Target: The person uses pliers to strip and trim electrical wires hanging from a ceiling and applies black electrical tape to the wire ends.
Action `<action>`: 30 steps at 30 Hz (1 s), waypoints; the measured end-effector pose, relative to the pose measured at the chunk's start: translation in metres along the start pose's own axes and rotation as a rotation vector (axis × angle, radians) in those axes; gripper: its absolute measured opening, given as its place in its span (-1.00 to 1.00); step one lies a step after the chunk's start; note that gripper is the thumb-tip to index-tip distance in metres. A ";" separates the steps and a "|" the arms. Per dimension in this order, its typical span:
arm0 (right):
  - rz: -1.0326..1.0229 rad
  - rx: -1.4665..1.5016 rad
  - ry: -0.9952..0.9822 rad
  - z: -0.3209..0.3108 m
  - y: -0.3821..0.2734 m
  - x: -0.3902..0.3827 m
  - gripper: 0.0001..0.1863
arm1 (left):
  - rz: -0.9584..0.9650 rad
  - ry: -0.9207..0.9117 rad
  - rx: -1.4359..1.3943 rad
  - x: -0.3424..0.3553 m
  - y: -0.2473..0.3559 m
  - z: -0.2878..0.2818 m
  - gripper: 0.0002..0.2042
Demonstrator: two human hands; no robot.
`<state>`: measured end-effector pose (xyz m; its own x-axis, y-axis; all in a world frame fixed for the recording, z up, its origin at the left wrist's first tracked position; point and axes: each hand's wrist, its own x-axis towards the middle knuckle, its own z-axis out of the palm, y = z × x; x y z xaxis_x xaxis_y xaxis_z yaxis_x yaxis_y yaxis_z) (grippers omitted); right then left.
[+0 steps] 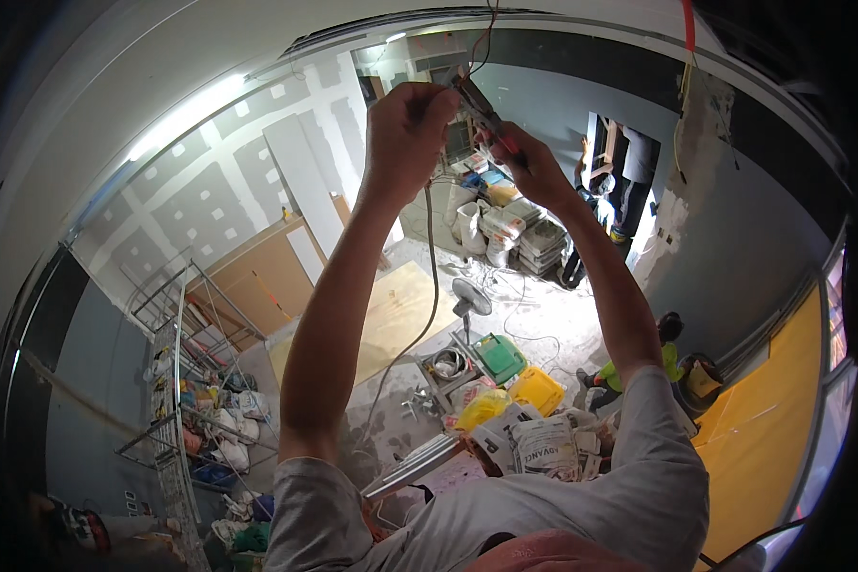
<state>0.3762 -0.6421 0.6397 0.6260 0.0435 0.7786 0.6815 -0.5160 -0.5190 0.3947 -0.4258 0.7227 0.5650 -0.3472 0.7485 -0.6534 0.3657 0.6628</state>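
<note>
Both my arms reach up toward the ceiling. My left hand [408, 129] is closed around a grey cable [433, 276] that hangs down from it in a long curve. My right hand [526, 160] grips a pair of pliers with red handles [486, 112], their jaws pointing up at the cable end beside my left fingers. Thin wires [489, 29] drop from the ceiling just above both hands.
Far below lie a metal scaffold [176, 381], stacked sacks [529, 234], a standing fan [470, 300], green and yellow cases [520, 372] and plywood sheets [400, 310]. One person crouches in a bright vest [639, 367]; another stands in a doorway [629, 181].
</note>
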 end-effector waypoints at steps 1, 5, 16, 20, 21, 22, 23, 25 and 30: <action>-0.032 -0.023 0.011 -0.001 0.002 0.001 -0.70 | 0.000 -0.001 -0.001 0.001 0.000 0.000 -0.80; -0.057 -0.088 0.052 -0.001 -0.009 0.002 -0.72 | -0.011 -0.025 0.012 0.001 0.001 -0.001 -0.81; -0.153 -0.181 0.093 -0.011 -0.001 0.003 -0.58 | -0.025 0.001 -0.014 0.001 0.000 0.000 -0.83; -0.125 -0.215 0.103 -0.012 -0.002 0.004 -0.59 | -0.091 0.027 -0.069 0.001 0.002 0.002 -0.84; -0.125 -0.217 0.104 -0.013 -0.002 0.003 -0.59 | -0.111 0.035 -0.091 0.001 0.002 0.003 -0.84; -0.129 -0.230 0.105 -0.014 0.000 0.003 -0.58 | -0.110 0.034 -0.092 0.001 0.003 0.003 -0.84; -0.134 -0.240 0.106 -0.013 -0.003 0.003 -0.57 | -0.123 0.032 -0.097 0.002 0.004 0.001 -0.84; -0.072 -0.203 0.066 -0.016 -0.010 0.000 -0.58 | -0.134 0.029 -0.100 0.002 0.005 0.001 -0.84; 0.119 -0.029 -0.034 -0.016 -0.015 -0.003 -0.76 | -0.094 0.036 -0.115 0.001 0.003 -0.002 -0.84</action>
<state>0.3579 -0.6479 0.6503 0.7146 0.0098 0.6994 0.5907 -0.5441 -0.5959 0.3947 -0.4236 0.7256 0.6396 -0.3544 0.6821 -0.5359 0.4306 0.7262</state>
